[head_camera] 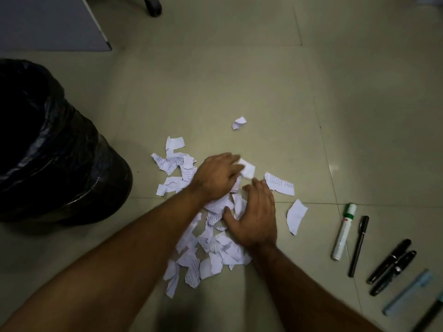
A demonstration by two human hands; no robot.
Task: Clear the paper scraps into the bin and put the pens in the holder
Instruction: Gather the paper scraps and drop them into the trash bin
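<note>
Paper scraps [211, 248] strewn on floor [263, 80], under both grips. Left hand [217, 177] pinches white scrap; right hand [254, 219] flat, fingers straight, raking pile together. Bin [55, 149] left of grips; pens [374, 250] right.

Only illegibly small printed lines on the paper scraps [191, 271] and white marker [343, 232].

Both hands [217, 177] [255, 218] on the paper scraps [211, 248] (left perhaps pinching one), bin [48, 144] beside, pens [359, 245] apart.
</note>
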